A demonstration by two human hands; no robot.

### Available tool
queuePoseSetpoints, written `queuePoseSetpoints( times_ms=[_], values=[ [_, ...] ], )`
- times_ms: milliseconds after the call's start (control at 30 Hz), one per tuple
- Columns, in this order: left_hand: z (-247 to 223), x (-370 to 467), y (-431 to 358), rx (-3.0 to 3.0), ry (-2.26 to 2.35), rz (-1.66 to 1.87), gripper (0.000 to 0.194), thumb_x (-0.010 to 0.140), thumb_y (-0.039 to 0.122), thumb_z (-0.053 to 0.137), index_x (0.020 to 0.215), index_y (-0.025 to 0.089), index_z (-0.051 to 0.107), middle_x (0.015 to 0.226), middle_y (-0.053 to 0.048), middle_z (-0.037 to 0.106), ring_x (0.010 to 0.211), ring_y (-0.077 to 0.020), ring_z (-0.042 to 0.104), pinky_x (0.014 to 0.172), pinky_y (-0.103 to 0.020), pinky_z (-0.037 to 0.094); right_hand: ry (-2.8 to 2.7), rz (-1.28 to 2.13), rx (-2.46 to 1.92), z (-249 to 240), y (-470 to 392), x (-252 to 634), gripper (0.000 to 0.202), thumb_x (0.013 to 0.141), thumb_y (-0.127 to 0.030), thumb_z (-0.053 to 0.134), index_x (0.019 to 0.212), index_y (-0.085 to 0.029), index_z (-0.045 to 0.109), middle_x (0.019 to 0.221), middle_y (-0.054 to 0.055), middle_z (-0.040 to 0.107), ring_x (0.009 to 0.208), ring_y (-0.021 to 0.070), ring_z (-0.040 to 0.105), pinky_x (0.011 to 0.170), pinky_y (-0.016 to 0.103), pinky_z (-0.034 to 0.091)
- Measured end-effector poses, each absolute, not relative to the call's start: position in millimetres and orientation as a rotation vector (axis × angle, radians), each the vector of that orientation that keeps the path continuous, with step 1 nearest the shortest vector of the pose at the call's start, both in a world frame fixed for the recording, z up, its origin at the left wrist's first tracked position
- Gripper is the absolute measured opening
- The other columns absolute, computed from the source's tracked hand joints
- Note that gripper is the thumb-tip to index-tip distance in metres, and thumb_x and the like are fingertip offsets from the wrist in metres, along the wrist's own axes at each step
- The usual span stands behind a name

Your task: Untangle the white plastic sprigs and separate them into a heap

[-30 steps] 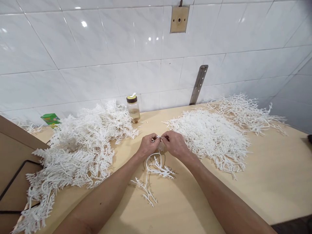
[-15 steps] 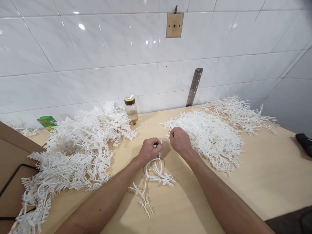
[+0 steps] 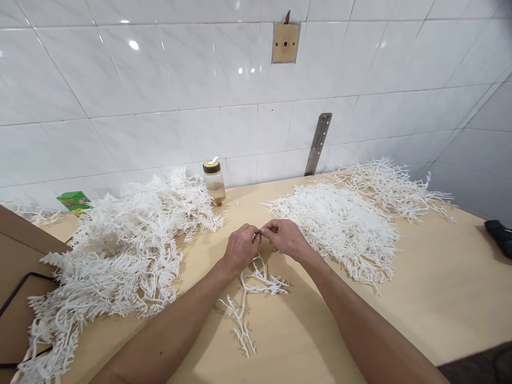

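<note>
My left hand (image 3: 242,246) is closed on a white branching sprig (image 3: 243,298), whose forked stems hang below the fingers and spread over the tabletop. Against its fingertips, my right hand (image 3: 283,235) makes a pinch with thumb and forefinger; whatever sits between those fingers is too small to make out. A dense heap of cut white sprigs (image 3: 344,226) lies just beyond and right of my right hand. Left of my left hand rises a larger, tangled pile of white sprigs (image 3: 132,245).
A lidded jar of cloudy liquid (image 3: 216,186) stands by the tiled wall. Behind the right heap lies a looser bunch of white stems (image 3: 396,186). A green box (image 3: 74,201) is at the far left, a metal bracket (image 3: 319,144) against the wall, a black object (image 3: 499,237) at the right edge.
My right hand has come left and slightly down, from beside the right heap to meet my left fingertips. My left hand has shifted slightly left, still holding the sprig.
</note>
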State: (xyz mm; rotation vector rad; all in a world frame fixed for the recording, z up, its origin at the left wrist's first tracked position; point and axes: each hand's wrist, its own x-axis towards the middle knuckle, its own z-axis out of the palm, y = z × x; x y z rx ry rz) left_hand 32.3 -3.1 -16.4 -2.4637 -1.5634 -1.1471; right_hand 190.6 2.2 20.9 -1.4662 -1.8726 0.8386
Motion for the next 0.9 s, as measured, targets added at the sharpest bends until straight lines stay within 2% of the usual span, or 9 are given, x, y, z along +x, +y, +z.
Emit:
queuePoseSetpoints(
  times_ms=[133, 267, 467, 600, 900],
  values=[
    [-17, 32, -4, -2.48, -1.56, -1.248, 0.012, 0.087, 0.016, 0.058, 0.089, 0.019, 0.069, 0.081, -0.004, 0.068, 0.075, -0.0156, 0.063, 0.071, -0.028, 0.047, -1.934, 0.647, -1.502, 22, 2, 191, 0.019, 0.085, -0.024, 0.053, 0.081, -0.019, 0.071, 0.077, 0.002, 0.072, 0.062, 0.014, 0.066, 0.063, 0.024, 0.047],
    [-16, 31, -2, -2.503, -1.615, -1.338, 0.012, 0.084, 0.015, 0.06, 0.084, 0.019, 0.071, 0.075, -0.003, 0.068, 0.072, -0.0148, 0.063, 0.07, -0.027, 0.047, -1.983, 0.541, -1.518, 22, 2, 189, 0.02, 0.086, -0.023, 0.052, 0.08, -0.019, 0.07, 0.075, 0.002, 0.072, 0.069, 0.0153, 0.066, 0.065, 0.024, 0.045],
    [-11, 31, -2, -2.545, -1.638, -1.47, 0.009, 0.083, 0.017, 0.061, 0.076, 0.019, 0.068, 0.073, -0.002, 0.065, 0.069, -0.0135, 0.06, 0.066, -0.026, 0.046, -2.035, 0.418, -1.461, 15, 5, 190, 0.016, 0.086, -0.019, 0.053, 0.086, -0.018, 0.07, 0.081, 0.003, 0.073, 0.074, 0.0157, 0.064, 0.067, 0.025, 0.043],
    [-12, 30, -2, -2.575, -1.596, -1.467, 0.01, 0.084, 0.016, 0.057, 0.078, 0.018, 0.066, 0.076, -0.003, 0.064, 0.072, -0.014, 0.059, 0.068, -0.027, 0.045, -2.074, 0.443, -1.397, 11, 7, 192, 0.019, 0.087, -0.017, 0.052, 0.094, -0.019, 0.07, 0.085, 0.003, 0.073, 0.076, 0.0151, 0.064, 0.07, 0.025, 0.043],
    [-15, 29, -2, -2.628, -1.562, -1.345, 0.011, 0.085, 0.016, 0.052, 0.077, 0.019, 0.059, 0.075, -0.002, 0.059, 0.07, -0.0142, 0.055, 0.068, -0.027, 0.042, -2.148, 0.37, -1.346, 10, 8, 196, 0.016, 0.088, -0.016, 0.051, 0.083, -0.017, 0.066, 0.08, 0.003, 0.068, 0.073, 0.0139, 0.058, 0.068, 0.025, 0.039]
  ],
)
